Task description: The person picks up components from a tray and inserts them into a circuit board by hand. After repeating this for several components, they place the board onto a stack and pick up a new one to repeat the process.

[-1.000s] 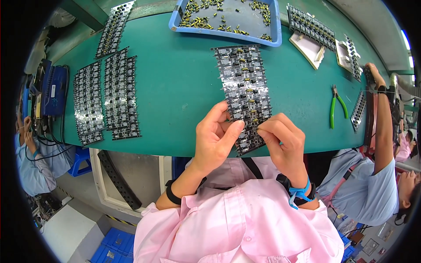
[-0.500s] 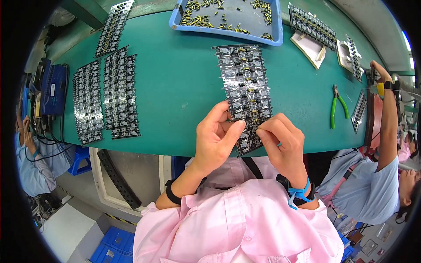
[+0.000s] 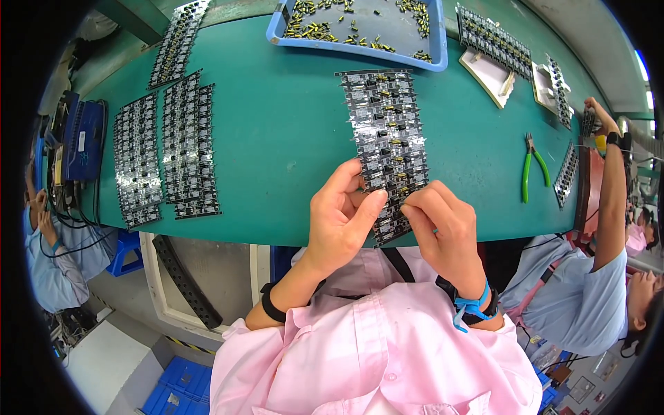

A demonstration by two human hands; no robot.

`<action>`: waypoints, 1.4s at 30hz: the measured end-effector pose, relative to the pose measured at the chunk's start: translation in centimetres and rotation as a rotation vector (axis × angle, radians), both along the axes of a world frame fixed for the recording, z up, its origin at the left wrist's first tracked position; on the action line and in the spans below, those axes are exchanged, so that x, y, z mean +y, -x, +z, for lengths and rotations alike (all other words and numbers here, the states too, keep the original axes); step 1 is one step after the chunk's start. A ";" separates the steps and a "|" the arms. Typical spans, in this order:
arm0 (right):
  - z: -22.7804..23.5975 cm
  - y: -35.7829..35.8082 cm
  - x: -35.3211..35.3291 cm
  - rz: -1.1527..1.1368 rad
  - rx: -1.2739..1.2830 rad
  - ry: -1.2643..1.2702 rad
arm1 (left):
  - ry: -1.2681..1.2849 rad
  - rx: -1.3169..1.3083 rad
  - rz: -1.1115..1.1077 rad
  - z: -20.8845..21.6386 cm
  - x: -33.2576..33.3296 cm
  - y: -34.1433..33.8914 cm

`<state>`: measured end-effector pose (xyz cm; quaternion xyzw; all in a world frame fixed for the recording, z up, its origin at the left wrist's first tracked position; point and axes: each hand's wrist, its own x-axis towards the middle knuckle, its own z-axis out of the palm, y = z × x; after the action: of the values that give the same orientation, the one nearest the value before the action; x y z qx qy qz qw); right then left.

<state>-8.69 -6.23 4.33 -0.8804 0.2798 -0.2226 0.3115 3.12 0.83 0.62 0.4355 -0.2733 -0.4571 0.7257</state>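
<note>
A long black circuit board panel (image 3: 387,131) lies tilted toward me over the front of the green table, with a row of small yellow-and-black cylindrical capacitors along its middle. My left hand (image 3: 346,214) grips the panel's left edge near its lower end, thumb on top and fingers partly hidden beneath. Over the lower right of the same panel, my right hand (image 3: 443,221) pinches thumb and forefinger together close to the surface. Whatever sits between those fingertips is too small to make out.
A blue tray (image 3: 360,47) of loose capacitors stands at the far side. More circuit board panels (image 3: 138,155) lie at the left, others at the far right beside white holders (image 3: 487,76). Green-handled cutters (image 3: 527,173) rest on the right. Co-workers sit on both sides.
My right hand has shifted very slightly left along the panel, its fingertips still pinched. My left hand and the panel stay in place.
</note>
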 end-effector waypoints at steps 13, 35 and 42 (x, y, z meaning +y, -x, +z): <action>-0.2 -0.7 0.2 -0.270 -0.134 0.125 | 0.043 -0.016 0.051 0.0 0.3 -0.2; -0.3 0.4 0.5 -0.190 -0.542 -1.085 | -0.039 -0.139 0.191 1.6 3.3 -1.4; 3.0 2.2 3.4 0.065 -0.026 -0.194 | 0.019 -0.174 0.400 2.5 7.2 -3.0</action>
<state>-10.87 -2.83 7.32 -0.8519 0.2671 -0.1956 0.4058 6.12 8.06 3.11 0.5121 -0.2474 -0.2622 0.7796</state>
